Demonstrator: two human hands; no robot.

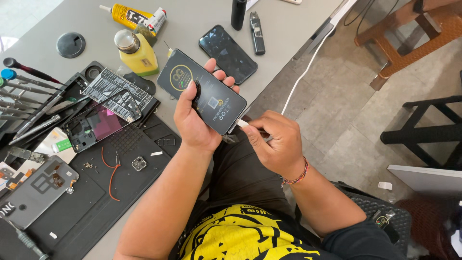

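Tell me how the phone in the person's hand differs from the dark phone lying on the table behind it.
The held phone is gripped in the left hand above the table edge; the dark phone lies flat on the grey table, untouched. The held phone's face carries a printed film with round emblems; the dark phone's glass is bare and reflective. The right hand holds a white plug at the held phone's lower end; nothing connects to the dark phone. Both are slim black rectangles.

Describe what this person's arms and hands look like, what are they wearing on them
Both forearms are bare, with no sleeves and no gloves in view. The left hand shows no ring, watch or band. The right hand has a thin beaded bracelet at the wrist, in red with a few yellow and dark beads. No watch shows on either wrist.
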